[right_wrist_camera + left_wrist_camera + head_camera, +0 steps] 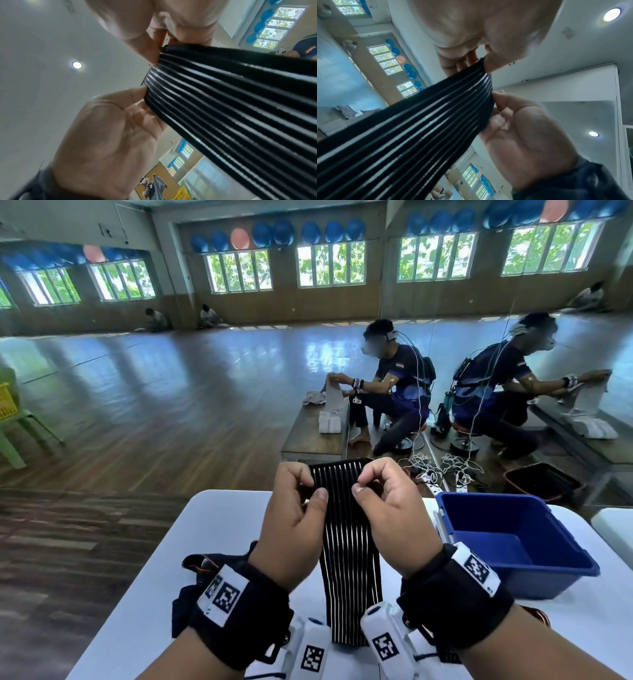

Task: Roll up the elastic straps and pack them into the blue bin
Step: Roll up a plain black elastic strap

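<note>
With our left hand [291, 518] and right hand [394, 515] pinching the top corners of the elastic strap [346, 542], uneven pinch tension could start the roll crooked.

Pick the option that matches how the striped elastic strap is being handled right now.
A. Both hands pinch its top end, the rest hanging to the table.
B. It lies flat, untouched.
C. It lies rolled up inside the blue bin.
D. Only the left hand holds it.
A: the left hand and right hand each pinch the strap at its upper end, while the blue bin beside it holds no strap.
</note>
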Demonstrator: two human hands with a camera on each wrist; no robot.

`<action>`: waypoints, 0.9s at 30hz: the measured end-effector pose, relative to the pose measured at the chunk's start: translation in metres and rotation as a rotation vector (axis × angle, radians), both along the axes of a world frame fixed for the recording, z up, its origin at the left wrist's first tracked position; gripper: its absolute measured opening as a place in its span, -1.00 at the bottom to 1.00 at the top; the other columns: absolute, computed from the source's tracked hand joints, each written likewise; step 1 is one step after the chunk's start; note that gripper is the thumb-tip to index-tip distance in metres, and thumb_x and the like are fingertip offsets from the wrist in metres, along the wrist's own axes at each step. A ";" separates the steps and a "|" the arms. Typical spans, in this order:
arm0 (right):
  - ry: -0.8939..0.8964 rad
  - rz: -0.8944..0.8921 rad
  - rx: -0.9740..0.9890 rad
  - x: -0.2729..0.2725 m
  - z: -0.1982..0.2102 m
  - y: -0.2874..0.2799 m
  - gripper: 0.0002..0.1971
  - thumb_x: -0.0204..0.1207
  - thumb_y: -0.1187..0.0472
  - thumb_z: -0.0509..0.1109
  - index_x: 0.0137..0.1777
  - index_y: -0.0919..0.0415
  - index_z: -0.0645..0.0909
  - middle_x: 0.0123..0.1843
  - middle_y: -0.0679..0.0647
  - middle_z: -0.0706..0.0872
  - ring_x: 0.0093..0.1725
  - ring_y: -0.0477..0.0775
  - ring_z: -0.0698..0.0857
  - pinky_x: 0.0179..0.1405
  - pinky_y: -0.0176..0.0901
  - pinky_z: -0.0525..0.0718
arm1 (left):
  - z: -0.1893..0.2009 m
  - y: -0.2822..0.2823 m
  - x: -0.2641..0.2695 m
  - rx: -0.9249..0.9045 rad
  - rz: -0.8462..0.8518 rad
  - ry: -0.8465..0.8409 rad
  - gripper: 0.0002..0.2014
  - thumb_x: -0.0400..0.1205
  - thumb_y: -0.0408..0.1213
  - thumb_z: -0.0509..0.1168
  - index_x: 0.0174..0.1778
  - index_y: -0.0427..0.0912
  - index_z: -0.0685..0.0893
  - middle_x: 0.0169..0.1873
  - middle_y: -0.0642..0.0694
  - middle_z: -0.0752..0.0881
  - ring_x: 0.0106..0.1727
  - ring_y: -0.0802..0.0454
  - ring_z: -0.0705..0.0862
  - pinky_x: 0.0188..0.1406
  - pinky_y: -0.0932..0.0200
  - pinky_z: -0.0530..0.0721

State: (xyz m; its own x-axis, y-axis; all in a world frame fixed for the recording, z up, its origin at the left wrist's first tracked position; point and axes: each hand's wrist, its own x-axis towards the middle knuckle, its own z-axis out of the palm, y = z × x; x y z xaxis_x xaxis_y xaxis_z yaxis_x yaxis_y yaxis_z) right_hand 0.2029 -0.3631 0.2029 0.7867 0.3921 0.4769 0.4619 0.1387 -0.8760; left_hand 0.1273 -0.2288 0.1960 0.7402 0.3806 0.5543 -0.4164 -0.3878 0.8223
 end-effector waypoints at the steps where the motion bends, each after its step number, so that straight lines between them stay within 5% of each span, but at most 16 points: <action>1: 0.016 0.023 0.005 -0.002 -0.001 0.001 -0.93 0.47 0.29 0.32 -0.15 0.11 0.50 -0.28 -0.24 0.52 -0.24 -0.14 0.48 -0.14 -0.10 0.51 | -0.002 -0.003 0.000 -0.009 -0.001 0.002 -0.71 0.61 -0.36 0.22 -0.10 0.21 0.39 -0.29 -0.01 0.42 -0.33 0.00 0.38 -0.34 -0.11 0.42; 7: 0.108 0.135 0.035 -0.009 0.004 -0.001 -0.89 0.39 0.36 0.24 -0.21 0.14 0.42 -0.30 0.04 0.43 -0.29 0.06 0.38 -0.30 0.05 0.39 | -0.001 -0.014 -0.001 -0.086 -0.115 0.045 -0.74 0.56 -0.44 0.22 -0.09 0.08 0.44 -0.30 -0.09 0.51 -0.33 -0.07 0.44 -0.36 -0.06 0.44; 12: 0.040 0.071 0.000 -0.008 -0.003 -0.006 -0.78 0.42 0.55 0.29 -0.15 0.20 0.49 -0.27 -0.08 0.53 -0.27 -0.07 0.49 -0.26 -0.16 0.51 | 0.001 -0.007 0.006 -0.187 -0.143 0.067 -0.68 0.54 -0.48 0.22 -0.04 0.11 0.52 -0.16 -0.24 0.57 -0.19 -0.18 0.51 -0.20 -0.29 0.51; 18: -0.002 0.067 -0.308 -0.018 -0.054 -0.015 -0.71 0.44 0.47 0.48 -0.12 0.00 0.69 -0.14 -0.17 0.75 -0.12 -0.15 0.69 -0.06 -0.29 0.64 | 0.013 0.003 0.024 -0.222 -0.098 0.046 -0.66 0.55 -0.54 0.23 -0.01 0.07 0.53 -0.10 -0.07 0.56 -0.12 -0.06 0.52 -0.09 -0.15 0.54; 22: 0.254 0.230 -0.525 -0.029 -0.109 -0.031 -0.70 0.35 0.40 0.54 -0.07 -0.04 0.76 -0.07 -0.07 0.83 -0.06 -0.07 0.79 0.00 -0.18 0.75 | 0.018 0.011 0.046 -0.243 -0.078 0.071 -0.63 0.63 -0.67 0.21 0.01 -0.03 0.52 -0.07 -0.05 0.58 -0.09 -0.02 0.53 -0.05 -0.06 0.57; 27: 0.376 0.377 -0.859 -0.048 -0.164 -0.056 -0.67 0.26 0.24 0.61 -0.15 -0.29 0.75 -0.11 -0.23 0.78 -0.06 -0.33 0.72 -0.02 -0.44 0.65 | -0.004 0.027 0.094 -0.152 -0.005 0.179 -0.60 0.61 -0.62 0.22 -0.01 0.08 0.53 -0.06 -0.08 0.63 -0.26 0.05 0.56 -0.32 0.18 0.56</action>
